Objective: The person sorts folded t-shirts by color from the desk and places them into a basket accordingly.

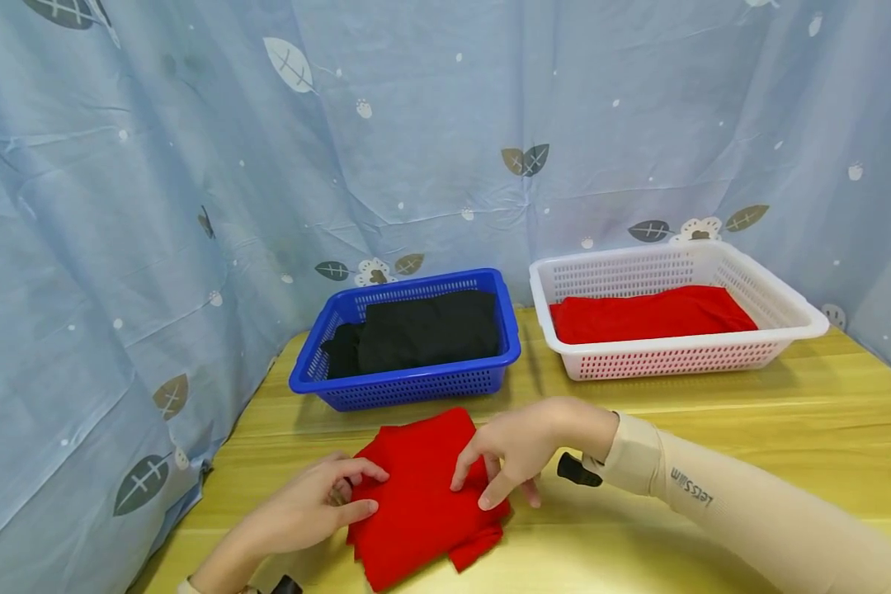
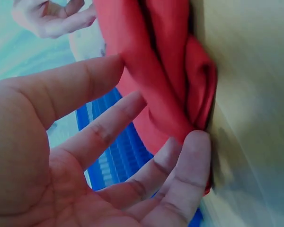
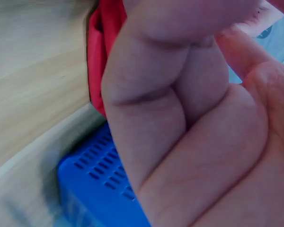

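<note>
A folded red cloth garment lies on the table, slightly askew, with a loose flap out at its lower right. My left hand is at its left side, thumb and index fingertip apart on the top layer. In the left wrist view, the spread fingers reach the cloth's layered edge. Over the cloth's right side arches my right hand, its thumb and index finger apart and pointing down at the fabric. The right wrist view has bent fingers hiding most of the red cloth.
Behind the cloth stands a blue basket holding folded black cloth. To its right, a white basket contains folded red cloth. A pale blue leaf-print curtain hangs behind and left of the wooden table.
</note>
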Demonstrator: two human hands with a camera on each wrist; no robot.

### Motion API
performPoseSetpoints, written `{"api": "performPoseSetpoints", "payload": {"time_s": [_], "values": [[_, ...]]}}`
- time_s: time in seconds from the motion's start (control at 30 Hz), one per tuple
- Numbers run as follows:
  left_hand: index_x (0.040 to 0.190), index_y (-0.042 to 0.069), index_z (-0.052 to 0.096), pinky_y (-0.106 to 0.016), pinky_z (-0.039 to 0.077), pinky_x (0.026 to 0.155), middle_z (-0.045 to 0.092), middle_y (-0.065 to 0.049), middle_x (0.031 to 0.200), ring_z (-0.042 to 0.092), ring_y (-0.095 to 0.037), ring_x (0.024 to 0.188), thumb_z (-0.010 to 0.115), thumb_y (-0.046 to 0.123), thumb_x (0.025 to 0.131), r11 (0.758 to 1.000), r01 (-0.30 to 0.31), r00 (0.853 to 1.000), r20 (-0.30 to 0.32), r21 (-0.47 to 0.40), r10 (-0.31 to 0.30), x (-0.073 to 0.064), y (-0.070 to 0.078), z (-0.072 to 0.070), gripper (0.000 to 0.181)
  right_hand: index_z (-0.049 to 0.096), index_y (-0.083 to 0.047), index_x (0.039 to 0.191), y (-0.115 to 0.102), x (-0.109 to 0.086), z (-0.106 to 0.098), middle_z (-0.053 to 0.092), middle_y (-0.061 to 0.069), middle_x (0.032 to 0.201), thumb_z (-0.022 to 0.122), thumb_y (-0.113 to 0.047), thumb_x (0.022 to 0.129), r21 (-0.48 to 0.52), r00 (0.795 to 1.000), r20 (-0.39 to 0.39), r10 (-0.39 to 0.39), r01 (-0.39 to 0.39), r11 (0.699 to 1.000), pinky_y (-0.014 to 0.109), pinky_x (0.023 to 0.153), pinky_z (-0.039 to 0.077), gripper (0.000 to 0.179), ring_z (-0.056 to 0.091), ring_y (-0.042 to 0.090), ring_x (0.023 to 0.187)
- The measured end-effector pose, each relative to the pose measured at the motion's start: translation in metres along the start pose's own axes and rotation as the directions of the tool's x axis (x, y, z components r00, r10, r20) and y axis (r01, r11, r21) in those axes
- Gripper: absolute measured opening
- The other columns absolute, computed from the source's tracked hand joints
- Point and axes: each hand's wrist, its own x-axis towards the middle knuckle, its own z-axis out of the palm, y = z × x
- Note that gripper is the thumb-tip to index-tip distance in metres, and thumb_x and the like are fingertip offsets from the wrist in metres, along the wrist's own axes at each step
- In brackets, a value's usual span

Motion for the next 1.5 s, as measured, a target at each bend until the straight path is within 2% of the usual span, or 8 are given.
{"api": "performPoseSetpoints", "payload": {"time_s": [0.3,0.5,0.57,0.7,0.87,1.07,1.3,1.5], "values": [[0.128,0.028,0.073,-0.024,0.055,0.081,0.061,-0.003,0.118,0.055,-0.020,0.104,0.080,0.029,0.097,0.997,-0.073,0.996,-0.043,0.023,0.074,0.018,0.016,0.015,0.031,0.068,-0.030,0.136,0.019,-0.022,0.006,0.074,0.003,0.090,0.073,-0.025,0.104,0.121,1.000,-0.001,0.005,-0.005,0.993,0.023,0.081,0.060,0.033,0.078,0.022,0.065],[0.137,0.023,0.069,-0.042,0.063,0.098,0.060,-0.011,0.139,0.061,-0.024,0.115,0.079,0.029,0.099,0.996,-0.069,0.998,-0.010,-0.048,0.068,0.020,0.021,0.011,0.040,0.064,-0.034,0.141,0.030,-0.038,0.007,0.070,-0.005,0.098,0.072,-0.027,0.104,0.104,0.999,-0.042,0.031,-0.026,0.994,0.023,0.081,0.055,0.038,0.080,0.017,0.070],[0.141,0.021,0.066,-0.041,0.064,0.093,0.061,-0.011,0.138,0.062,-0.024,0.113,0.078,0.028,0.099,0.996,-0.060,0.998,-0.004,-0.063,0.059,0.019,0.021,0.008,0.043,0.062,-0.035,0.144,0.033,-0.043,0.007,0.069,-0.006,0.101,0.073,-0.027,0.104,0.113,0.997,-0.063,0.043,-0.036,0.993,0.023,0.080,0.054,0.043,0.080,0.016,0.070],[0.147,0.018,0.062,-0.032,0.060,0.075,0.065,-0.010,0.121,0.065,-0.023,0.099,0.077,0.027,0.101,0.993,-0.035,0.999,0.023,-0.112,0.037,0.017,0.018,0.002,0.049,0.058,-0.040,0.148,0.039,-0.049,0.006,0.069,-0.007,0.109,0.074,-0.026,0.103,0.168,0.993,-0.092,0.070,-0.054,0.984,0.026,0.077,0.057,0.050,0.080,0.018,0.070],[0.154,0.013,0.054,-0.029,0.055,0.062,0.068,-0.012,0.102,0.066,-0.024,0.079,0.074,0.022,0.102,0.965,0.018,0.993,0.121,-0.263,0.015,0.014,0.015,-0.001,0.056,0.055,-0.043,0.150,0.044,-0.051,0.007,0.070,-0.005,0.114,0.075,-0.025,0.102,0.211,0.991,-0.112,0.069,-0.044,0.976,0.028,0.072,0.056,0.054,0.080,0.020,0.071],[0.157,0.015,0.051,-0.037,0.064,0.073,0.067,-0.013,0.104,0.069,-0.025,0.090,0.074,0.022,0.103,0.920,0.105,0.981,0.192,-0.379,-0.033,0.016,0.010,0.002,0.059,0.053,-0.042,0.153,0.051,-0.046,0.008,0.068,0.004,0.112,0.074,-0.027,0.103,0.281,0.992,-0.122,0.023,0.013,0.960,0.025,0.066,0.051,0.057,0.081,0.023,0.074],[0.157,0.017,0.053,-0.039,0.067,0.081,0.062,-0.012,0.104,0.069,-0.024,0.096,0.076,0.022,0.101,0.876,0.143,0.977,0.210,-0.460,-0.049,0.023,0.009,0.007,0.060,0.054,-0.039,0.154,0.061,-0.035,0.014,0.066,0.013,0.111,0.074,-0.024,0.102,0.408,0.991,-0.133,-0.011,0.065,0.911,0.027,0.074,0.056,0.058,0.079,0.023,0.073],[0.157,0.018,0.054,-0.035,0.065,0.083,0.063,-0.017,0.118,0.068,-0.026,0.106,0.076,0.018,0.100,0.857,0.128,0.980,0.196,-0.500,-0.032,0.030,0.013,0.015,0.061,0.057,-0.036,0.153,0.065,-0.024,0.019,0.060,0.016,0.108,0.077,-0.021,0.100,0.490,0.985,-0.171,-0.019,0.102,0.866,0.026,0.069,0.058,0.058,0.074,0.019,0.065]]}}
